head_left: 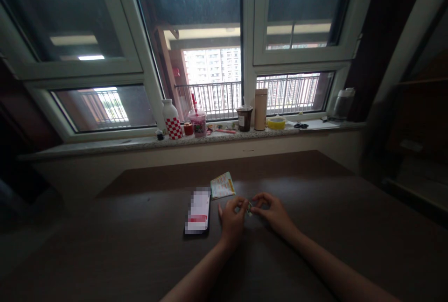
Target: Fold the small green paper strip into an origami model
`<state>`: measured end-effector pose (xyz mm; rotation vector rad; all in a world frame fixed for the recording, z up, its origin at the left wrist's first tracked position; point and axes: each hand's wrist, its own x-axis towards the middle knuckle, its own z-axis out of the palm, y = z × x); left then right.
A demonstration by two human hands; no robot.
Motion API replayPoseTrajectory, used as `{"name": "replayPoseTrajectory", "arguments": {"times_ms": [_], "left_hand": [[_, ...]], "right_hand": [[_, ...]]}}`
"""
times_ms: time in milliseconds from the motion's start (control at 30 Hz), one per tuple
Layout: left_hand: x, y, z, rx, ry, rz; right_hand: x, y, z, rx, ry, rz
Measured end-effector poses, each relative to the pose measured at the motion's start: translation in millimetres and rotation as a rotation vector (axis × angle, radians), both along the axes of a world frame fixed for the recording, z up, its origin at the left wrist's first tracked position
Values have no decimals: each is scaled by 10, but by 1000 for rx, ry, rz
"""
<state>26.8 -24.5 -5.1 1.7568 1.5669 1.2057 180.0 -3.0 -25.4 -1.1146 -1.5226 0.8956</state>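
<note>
Over the middle of the dark table, my left hand [233, 219] and my right hand [274, 212] meet around a small pale greenish object [249, 208]. It is too small and too covered by fingers to name. The left thumb and fingertips pinch one side of it, while the right thumb and forefinger close on the other. Just left of my left hand lies a phone [198, 211], its screen lit but blurred out. A flat printed packet [223, 186], white and green with yellow at one edge, rests beyond the hands, touching or nearly touching the phone's upper corner.
The brown table [147, 246] reaches to a wall below a stone windowsill [224, 137]. Along the sill stand a checkered bottle [173, 122], a pink drink cup [198, 124], a dark cup [244, 119], a tan flask [260, 109], yellow tape [276, 123] and scissors [301, 125].
</note>
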Motion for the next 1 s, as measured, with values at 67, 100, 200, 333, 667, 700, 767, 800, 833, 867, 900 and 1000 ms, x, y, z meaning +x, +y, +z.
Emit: {"name": "replayPoseTrajectory", "arguments": {"times_ms": [67, 100, 200, 333, 667, 700, 767, 800, 833, 867, 900, 1000], "left_hand": [[1, 0, -1, 0, 18, 5], [1, 2, -3, -4, 25, 6], [-8, 14, -8, -23, 40, -5], [-30, 22, 12, -45, 62, 3], [-51, 3, 1, -1, 194, 52], [-47, 6, -14, -6, 218, 48], [-40, 12, -39, -23, 250, 39], [-38, 16, -49, -27, 260, 37], [-37, 20, -56, -29, 268, 40], [-36, 24, -62, -28, 277, 44], [-37, 28, -66, -28, 285, 46], [-38, 37, -74, -39, 310, 44]], "right_hand": [[2, 8, -20, 13, -27, -4], [2, 11, -26, 18, -39, -7], [-2, 11, -33, 29, -75, -20], [-2, -2, -29, 46, -115, -34], [33, 9, -78, 59, -291, -179], [27, -1, -71, 51, -320, -183], [14, -27, -47, 31, -366, -178], [8, -40, -33, 23, -381, -179], [3, -52, -18, 17, -393, -181], [-2, -63, -6, 14, -403, -183], [-5, -70, 4, 12, -411, -189], [-14, -78, 12, 13, -457, -212]]}}
